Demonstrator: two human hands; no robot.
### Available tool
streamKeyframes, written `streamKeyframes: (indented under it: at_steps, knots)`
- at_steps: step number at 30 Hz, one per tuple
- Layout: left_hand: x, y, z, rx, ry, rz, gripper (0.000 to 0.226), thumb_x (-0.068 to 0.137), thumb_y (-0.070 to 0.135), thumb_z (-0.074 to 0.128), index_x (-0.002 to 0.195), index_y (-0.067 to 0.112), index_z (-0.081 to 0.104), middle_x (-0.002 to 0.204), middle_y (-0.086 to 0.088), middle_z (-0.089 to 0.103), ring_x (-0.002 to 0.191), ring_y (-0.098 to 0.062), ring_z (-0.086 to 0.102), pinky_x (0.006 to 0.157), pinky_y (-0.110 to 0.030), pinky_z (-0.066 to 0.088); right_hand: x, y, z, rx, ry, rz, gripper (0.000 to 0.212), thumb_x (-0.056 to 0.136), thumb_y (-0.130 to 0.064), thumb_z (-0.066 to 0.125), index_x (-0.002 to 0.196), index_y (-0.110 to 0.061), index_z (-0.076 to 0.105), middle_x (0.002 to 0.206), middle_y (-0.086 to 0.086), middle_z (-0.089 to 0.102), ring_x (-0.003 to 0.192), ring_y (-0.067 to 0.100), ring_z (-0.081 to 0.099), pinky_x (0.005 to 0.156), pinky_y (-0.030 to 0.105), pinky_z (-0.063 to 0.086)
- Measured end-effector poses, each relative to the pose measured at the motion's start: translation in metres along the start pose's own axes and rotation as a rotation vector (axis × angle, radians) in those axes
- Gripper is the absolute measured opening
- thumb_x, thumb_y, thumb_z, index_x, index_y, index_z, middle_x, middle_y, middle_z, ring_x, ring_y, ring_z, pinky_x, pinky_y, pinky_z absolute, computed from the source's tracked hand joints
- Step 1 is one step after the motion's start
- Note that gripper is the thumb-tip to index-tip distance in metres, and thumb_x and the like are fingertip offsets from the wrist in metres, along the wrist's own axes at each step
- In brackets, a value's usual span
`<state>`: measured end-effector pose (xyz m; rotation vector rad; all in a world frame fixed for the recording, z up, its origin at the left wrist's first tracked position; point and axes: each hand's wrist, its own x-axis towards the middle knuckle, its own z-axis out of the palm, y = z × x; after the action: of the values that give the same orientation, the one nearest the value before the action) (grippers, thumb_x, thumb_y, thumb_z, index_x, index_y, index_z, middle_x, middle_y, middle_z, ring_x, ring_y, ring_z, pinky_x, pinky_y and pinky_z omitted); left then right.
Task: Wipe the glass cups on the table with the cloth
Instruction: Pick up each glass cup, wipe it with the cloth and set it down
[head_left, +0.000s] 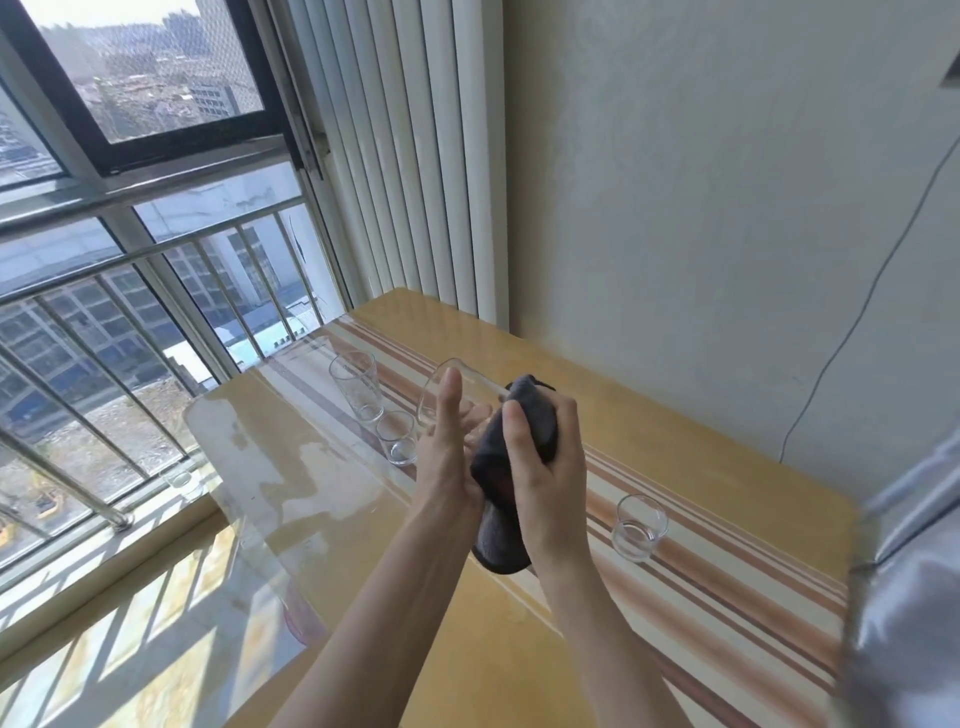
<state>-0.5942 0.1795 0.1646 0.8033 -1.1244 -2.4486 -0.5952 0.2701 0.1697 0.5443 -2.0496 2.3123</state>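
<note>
My left hand holds a tall clear glass cup tilted above the table, its mouth pointing to the far left. My right hand grips a dark grey cloth pressed against that cup's base end, with the cloth hanging down between my hands. A tall glass stands upright on the table beyond my hands. A short glass stands right in front of it. Another short glass stands to the right on the striped runner.
The wooden table has a clear glass top and a striped runner. A window with a metal railing is at the left. White vertical blinds hang behind. A grey cable runs down the wall. Shiny fabric is at the right edge.
</note>
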Motion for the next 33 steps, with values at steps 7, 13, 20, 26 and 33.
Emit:
streamKeyframes:
  at_steps: [7,13,20,26,33]
  knots:
    - [-0.014,0.007,0.003,0.165,0.017,0.174,0.06,0.066,0.049,0.073,0.104,0.007,0.055,0.088,-0.001,0.063,0.076,-0.013,0.068,0.056,-0.022,0.054,0.008,0.005,-0.003,0.353,0.026,0.471,0.027,0.096,-0.047,0.044,0.098,-0.032,0.067,0.108,0.007,0.07,0.104,0.027,0.066,0.096,0.048,0.051]
    - [-0.007,-0.02,-0.011,0.622,-0.071,0.33,0.068,0.059,0.039,0.086,0.114,0.018,0.053,0.111,-0.002,0.059,0.1,-0.009,0.064,0.082,-0.023,0.052,-0.021,0.053,-0.033,0.052,0.169,0.4,0.037,0.1,-0.036,0.038,0.124,-0.017,0.059,0.117,-0.003,0.064,0.113,0.012,0.058,0.093,0.017,0.044]
    - [0.031,-0.106,-0.03,0.985,-0.149,0.207,0.061,0.067,0.024,0.084,0.116,0.026,0.046,0.112,0.005,0.056,0.114,-0.018,0.052,0.097,-0.036,0.043,-0.063,0.092,-0.096,-0.039,0.22,0.489,0.02,0.099,-0.029,0.042,0.094,-0.037,0.06,0.1,-0.013,0.067,0.102,-0.001,0.061,0.08,0.013,0.047]
    - [0.067,-0.173,-0.016,1.107,-0.239,0.072,0.064,0.07,0.012,0.078,0.124,0.015,0.042,0.127,-0.002,0.05,0.125,-0.022,0.046,0.089,-0.028,0.037,-0.08,0.123,-0.148,-0.133,0.312,0.618,0.018,0.098,-0.035,0.043,0.094,-0.04,0.06,0.104,-0.019,0.064,0.102,0.002,0.056,0.091,0.024,0.038]
    - [0.107,-0.206,0.003,1.265,-0.183,0.01,0.071,0.07,0.021,0.078,0.129,0.024,0.039,0.128,-0.011,0.033,0.11,-0.029,0.045,0.092,-0.035,0.041,-0.07,0.144,-0.179,-0.2,0.313,0.639,0.02,0.099,-0.031,0.044,0.097,-0.03,0.064,0.095,-0.009,0.069,0.093,0.005,0.063,0.076,0.021,0.044]
